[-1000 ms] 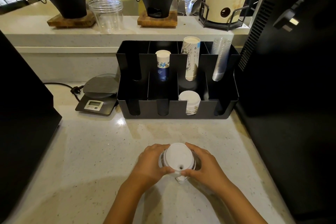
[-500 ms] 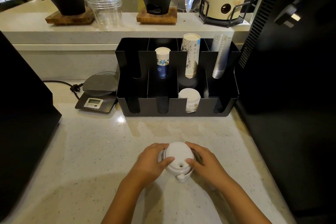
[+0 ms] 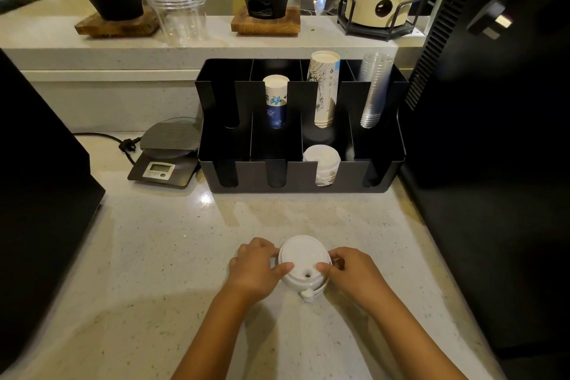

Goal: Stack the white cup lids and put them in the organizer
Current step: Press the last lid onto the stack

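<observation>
A short stack of white cup lids stands on the speckled counter near me. My left hand grips its left side and my right hand its right side, both thumbs resting on the top lid beside the sip hole. The black organizer sits farther back on the counter. Its front row holds another stack of white lids in the third slot. The back row holds a blue paper cup stack, a taller printed cup stack and clear plastic cups.
A digital scale with a cord sits left of the organizer. Large black machines flank the counter on both sides. A raised ledge behind carries black stoves on wooden boards, a clear jar and a cream pot.
The lid stack has been pressed down lower onto the counter between my hands, and the view has shifted slightly. Both hands keep their hold on the stack.
</observation>
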